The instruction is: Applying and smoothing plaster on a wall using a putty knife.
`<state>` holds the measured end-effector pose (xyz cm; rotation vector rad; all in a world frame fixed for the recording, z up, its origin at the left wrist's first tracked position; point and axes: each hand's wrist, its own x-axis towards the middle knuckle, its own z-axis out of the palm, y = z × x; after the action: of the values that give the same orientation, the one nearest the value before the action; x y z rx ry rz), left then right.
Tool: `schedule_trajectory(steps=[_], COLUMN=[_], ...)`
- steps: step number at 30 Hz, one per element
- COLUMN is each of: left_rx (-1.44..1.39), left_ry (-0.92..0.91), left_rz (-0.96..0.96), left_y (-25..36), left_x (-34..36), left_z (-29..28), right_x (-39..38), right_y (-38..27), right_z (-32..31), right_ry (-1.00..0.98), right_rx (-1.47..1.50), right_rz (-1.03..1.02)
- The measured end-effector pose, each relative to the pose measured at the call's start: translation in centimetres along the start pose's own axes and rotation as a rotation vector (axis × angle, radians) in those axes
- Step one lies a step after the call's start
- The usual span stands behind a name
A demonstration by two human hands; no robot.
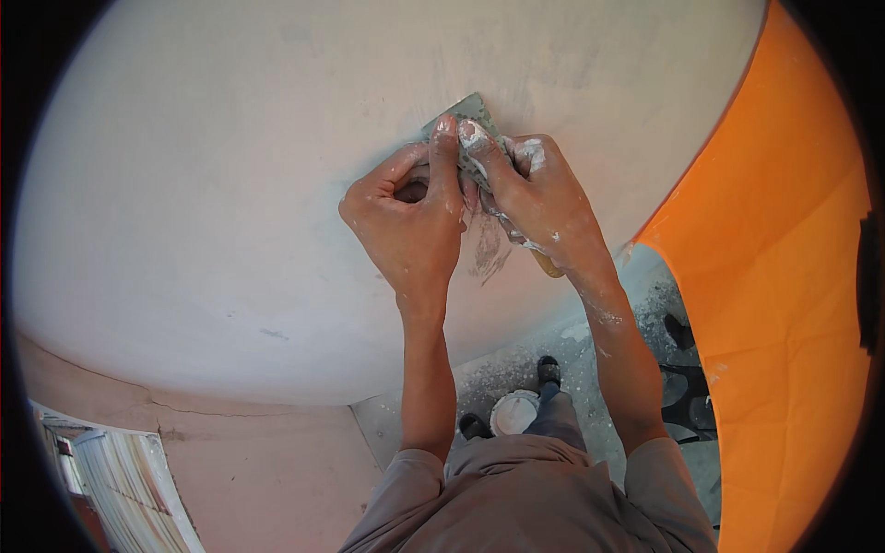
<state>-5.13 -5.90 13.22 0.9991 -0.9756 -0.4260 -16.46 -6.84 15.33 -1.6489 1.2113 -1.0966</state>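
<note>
A putty knife with a grey, speckled blade (474, 108) is held up in front of the pale wall (230, 166). My right hand (546, 198) is closed round it, thumb on the blade, and the end of its yellow handle (547, 264) shows below the palm. My left hand (413, 217) pinches the blade's left side, its thumb beside the right thumb; the other fingers are curled and partly hidden. White paste coats the right thumb and spots the right forearm. Below the hands there are dark smudges on the wall (489, 251). Whether the blade touches the wall, I cannot tell.
An orange sheet (774, 276) hangs along the right side. Near my feet stands a round container of white material (513, 414) on the paint-spattered floor (590, 369). A black chair (687, 396) is at lower right. A cracked pinkish wall (267, 461) and a curtained window (129, 488) are at lower left.
</note>
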Motion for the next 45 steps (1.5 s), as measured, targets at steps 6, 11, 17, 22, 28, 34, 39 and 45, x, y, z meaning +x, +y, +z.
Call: schedule_trajectory(steps=[6, 11, 17, 22, 28, 34, 39, 45], left_rx=[-0.100, 0.006, 0.049, 0.002, -0.022, -0.087, 0.041, 0.081], left_ry=[0.056, 0.018, -0.024, 0.034, 0.031, 0.042, 0.068, 0.078], left_rz=[-0.054, -0.011, 0.070, 0.043, -0.039, -0.030, 0.013, 0.006], left_y=[1.2, 0.3, -1.1, -0.1, 0.4, -0.4, 0.8, 0.1], left_x=[-0.2, -0.1, -0.3, 0.4, 0.5, -0.5, 0.0, -0.4], left_z=[0.1, -1.0, -1.8, -1.3, -1.3, -0.8, -1.3, -1.3], right_x=[0.5, 0.5, -0.1, 0.2, 0.1, 1.0, 0.8, 0.8], right_y=[-1.0, 1.4, 1.7, -0.3, -1.4, 1.8, -0.3, 0.9], right_z=[-0.2, 1.2, 1.8, 1.5, 1.0, 1.0, 1.6, 2.0], right_ry=[-0.031, 0.007, -0.022, -0.053, -0.060, -0.046, -0.033, -0.011], right_rx=[-0.118, 0.026, 0.130, 0.066, -0.040, -0.056, 0.012, 0.045], right_rz=[-0.033, -0.061, 0.018, 0.025, -0.023, 0.000, -0.008, -0.040])
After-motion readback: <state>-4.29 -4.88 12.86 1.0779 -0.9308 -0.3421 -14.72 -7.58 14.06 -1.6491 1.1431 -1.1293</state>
